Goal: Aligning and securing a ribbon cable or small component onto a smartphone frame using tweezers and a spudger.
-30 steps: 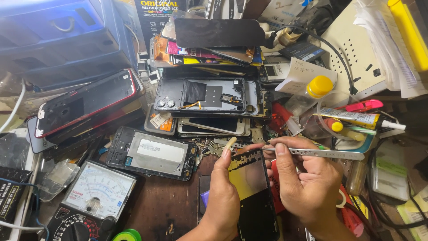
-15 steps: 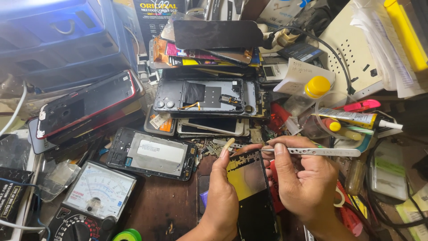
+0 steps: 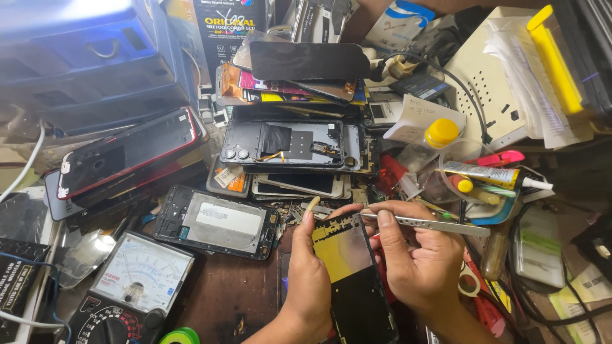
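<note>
— What have I got in the head view?

— My left hand [image 3: 312, 280] is curled round the left edge of a phone frame [image 3: 350, 280], dark with a yellowish panel at its far half, held near the middle of the cluttered bench. My right hand [image 3: 417, 264] has its fingers pinched shut on metal tweezers [image 3: 424, 223], tips laid at the frame's far right corner.

— Which step would you call it?

— I'd judge I'm picking at something on that top edge, a small part or a flex; it's too small to tell which.

— And next?

— A steady, fine pull with the tweezers while the left hand keeps the frame from twisting, I'd guess.

— Around it?

— An opened phone [image 3: 220, 223] lies to the left, an analogue multimeter [image 3: 137, 280] near left, a stack of phone backs [image 3: 293, 143] further off, and a glue tube [image 3: 484, 175] to the right.
</note>
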